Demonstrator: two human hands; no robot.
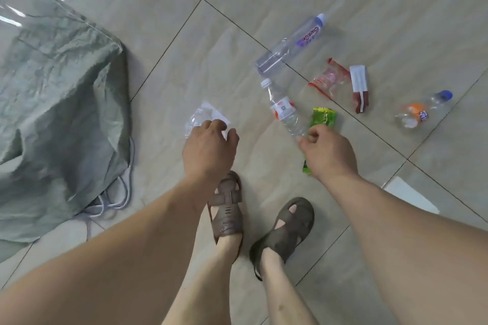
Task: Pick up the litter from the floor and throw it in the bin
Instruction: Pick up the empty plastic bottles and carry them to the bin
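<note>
Litter lies scattered on the tiled floor. My left hand [210,145] reaches down onto a crumpled clear plastic wrapper [202,115], fingers and thumb pinching its near edge. My right hand [327,152] pinches the base of a small clear water bottle [284,111] with a white cap, which still lies on the floor. A green snack wrapper [324,119] lies partly under that hand. Farther off lie a large clear bottle [293,43], a red-edged clear wrapper [330,79], a white and dark red packet [359,87] and an orange-labelled bottle [422,111].
A large crumpled grey-green sack [60,87] with drawstring cords [116,200] lies on the floor at the left. My feet in brown sandals [228,208] stand just behind my hands. A white sheet [412,194] lies at the right.
</note>
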